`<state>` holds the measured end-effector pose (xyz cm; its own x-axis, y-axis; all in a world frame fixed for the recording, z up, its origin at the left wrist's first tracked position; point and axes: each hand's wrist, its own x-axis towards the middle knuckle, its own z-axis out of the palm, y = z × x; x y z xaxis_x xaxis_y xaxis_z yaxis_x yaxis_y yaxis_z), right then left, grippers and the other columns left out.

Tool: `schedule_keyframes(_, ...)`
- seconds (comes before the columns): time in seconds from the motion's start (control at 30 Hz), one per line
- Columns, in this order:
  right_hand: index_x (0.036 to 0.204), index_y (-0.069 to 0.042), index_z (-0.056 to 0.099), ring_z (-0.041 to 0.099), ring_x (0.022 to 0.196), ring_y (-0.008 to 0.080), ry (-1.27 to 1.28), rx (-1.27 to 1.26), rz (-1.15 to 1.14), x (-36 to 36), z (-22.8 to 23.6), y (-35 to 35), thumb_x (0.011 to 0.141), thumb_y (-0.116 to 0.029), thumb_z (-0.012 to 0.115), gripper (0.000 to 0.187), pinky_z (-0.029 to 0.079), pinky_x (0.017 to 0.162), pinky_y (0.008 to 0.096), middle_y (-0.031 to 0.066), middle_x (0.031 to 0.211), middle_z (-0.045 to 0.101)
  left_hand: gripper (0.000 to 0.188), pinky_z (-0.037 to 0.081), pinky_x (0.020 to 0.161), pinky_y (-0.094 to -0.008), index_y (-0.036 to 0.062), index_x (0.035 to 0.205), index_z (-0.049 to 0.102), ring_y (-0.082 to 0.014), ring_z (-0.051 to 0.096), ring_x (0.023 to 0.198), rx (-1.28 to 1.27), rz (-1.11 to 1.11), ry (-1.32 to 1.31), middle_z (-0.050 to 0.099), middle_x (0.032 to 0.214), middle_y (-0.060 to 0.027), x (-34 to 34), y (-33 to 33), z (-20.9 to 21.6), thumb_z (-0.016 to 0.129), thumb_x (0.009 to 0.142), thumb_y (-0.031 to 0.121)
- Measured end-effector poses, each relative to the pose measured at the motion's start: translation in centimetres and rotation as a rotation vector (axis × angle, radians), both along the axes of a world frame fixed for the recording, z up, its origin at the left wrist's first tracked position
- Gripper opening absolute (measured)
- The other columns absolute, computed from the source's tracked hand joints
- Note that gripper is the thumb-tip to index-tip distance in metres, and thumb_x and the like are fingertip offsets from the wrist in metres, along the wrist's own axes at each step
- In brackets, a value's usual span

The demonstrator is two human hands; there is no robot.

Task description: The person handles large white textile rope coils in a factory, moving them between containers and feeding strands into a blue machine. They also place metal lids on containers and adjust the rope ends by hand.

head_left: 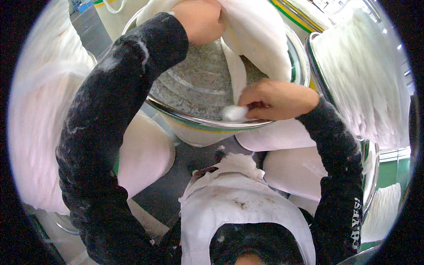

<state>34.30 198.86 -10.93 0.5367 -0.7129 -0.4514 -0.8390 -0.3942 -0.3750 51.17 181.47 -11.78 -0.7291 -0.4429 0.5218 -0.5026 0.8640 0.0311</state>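
Below me stands a round can with a shiny metal rim and green and yellow bands. A thick bundle of white fibre sliver bulges over its far side. My left hand, partly cut off by the upper edge, is closed against this bundle, its fingertips hidden. A loose strand of sliver hangs from there across the can's grey speckled bottom plate. At the near right rim, my right hand pinches the strand's lower end, and a fluffy white tuft sticks out left of its fingers.
Tall cans heaped with white sliver stand close on the right, and another large white fibre mass rises on the left. White can bodies flank the dark floor in front of my dusty white apron.
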Motion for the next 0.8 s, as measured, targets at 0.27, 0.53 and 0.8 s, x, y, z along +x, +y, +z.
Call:
schedule_keyframes(0.27,0.131,-0.001,0.05,0.059,0.102,0.0355,-0.181,-0.429,-0.08,2.5,-0.2,1.0,0.088,0.003,0.047,0.043,0.047,0.087,0.0401,0.0211,0.117,0.059,0.033,0.05,0.084,-0.0484,-0.0015,0.091,0.067,-0.0404,0.064,0.09,0.065,0.018,-0.115,0.065,0.096,-0.0249,0.7,0.3,0.5,0.054,0.083,0.028)
schedule_keyframes(0.53,0.125,0.001,0.052,0.056,0.111,0.0388,0.358,-0.752,-0.621,2.0,-4.6,-7.5,0.087,-0.016,0.051,0.042,0.043,0.096,0.0438,0.0267,0.12,0.058,0.033,0.049,0.085,-0.0483,0.0004,0.099,0.067,-0.0388,0.064,0.092,0.018,-0.047,-0.011,0.066,0.097,-0.0234,1.2,-0.4,0.0,0.055,0.08,0.025)
schedule_keyframes(0.8,0.124,0.0,0.054,0.054,0.112,0.0406,0.151,-1.227,-0.477,0.8,-5.5,-6.1,0.084,-0.017,0.051,0.044,0.04,0.1,0.0439,0.0266,0.116,0.059,0.035,0.049,0.088,-0.0473,0.0043,0.11,0.064,-0.0382,0.063,0.096,-0.078,-0.127,0.124,0.066,0.101,-0.0215,3.4,0.2,-1.3,0.057,0.08,0.022)
